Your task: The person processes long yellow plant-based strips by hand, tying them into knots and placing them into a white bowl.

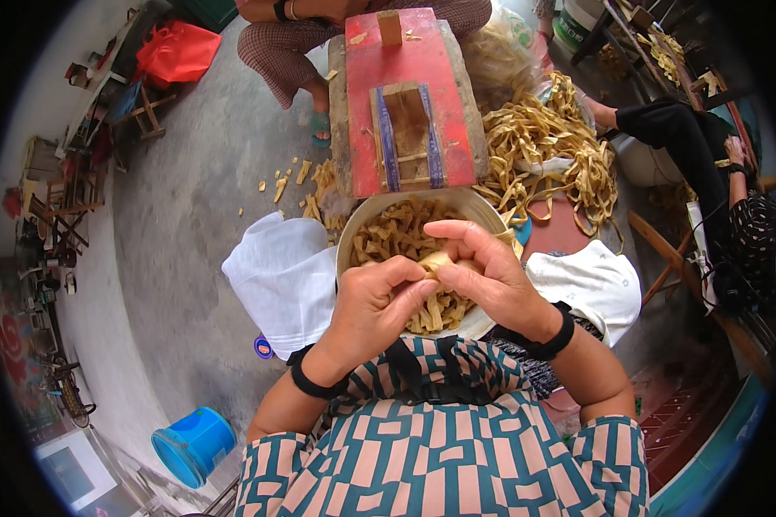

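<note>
Both hands meet over a round tub filled with short folded pieces of pale yellow strip. Between the thumb and forefinger of my left hand is one end of a folded yellow strip. The thumb and fingers of my right hand pinch its other side. Just beyond the tub, a red board carries a wooden frame wrapped with blue bands. To the right lies a heap of long yellow strips.
White cloths lie left and right of the tub. One person sits beyond the board, another at the right. A blue bucket stands at the lower left. Loose scraps are scattered on the floor left of the board.
</note>
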A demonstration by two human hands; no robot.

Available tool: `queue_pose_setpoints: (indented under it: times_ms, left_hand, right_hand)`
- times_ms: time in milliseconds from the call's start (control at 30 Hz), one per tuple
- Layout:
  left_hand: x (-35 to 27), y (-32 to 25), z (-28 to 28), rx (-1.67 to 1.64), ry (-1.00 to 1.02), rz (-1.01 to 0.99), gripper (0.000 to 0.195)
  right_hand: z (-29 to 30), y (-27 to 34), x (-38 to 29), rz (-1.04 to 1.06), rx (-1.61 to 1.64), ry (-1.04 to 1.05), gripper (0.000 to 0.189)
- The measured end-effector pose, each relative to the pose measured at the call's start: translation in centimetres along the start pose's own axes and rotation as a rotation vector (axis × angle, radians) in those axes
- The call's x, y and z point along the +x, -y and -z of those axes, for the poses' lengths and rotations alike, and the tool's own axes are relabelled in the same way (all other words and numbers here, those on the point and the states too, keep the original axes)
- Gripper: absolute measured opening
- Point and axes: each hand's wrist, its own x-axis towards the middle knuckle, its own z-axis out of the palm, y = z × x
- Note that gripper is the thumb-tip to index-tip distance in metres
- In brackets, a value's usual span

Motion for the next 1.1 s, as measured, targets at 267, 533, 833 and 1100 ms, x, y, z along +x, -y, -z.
queue_pose_setpoints:
  times_ms: [267,533,833,1100]
  left_hand:
    - [1.0,2.2,7.2,-0.462,-0.335,-0.025,0.010]
    - [1.7,2.6,3.9,-0.122,-0.175,-0.018,0.033]
    - [2.3,2.8,2.0,-0.303,0.173,0.299,0.040]
    - [0.2,2.3,3.2,-0.323,0.173,0.340,0.040]
  right_hand:
    - [5.3,2.9,-2.5,-0.063,-0.089,-0.080,0.059]
    - [2.5,-0.1,-2.6,0.519,-1.103,-0.024,0.067]
    - [2.2,-0.1,-3.0,0.583,-1.166,-0.004,0.060]
    - [3.1,0.3,-3.9,0.501,-1.083,0.091,0.012]
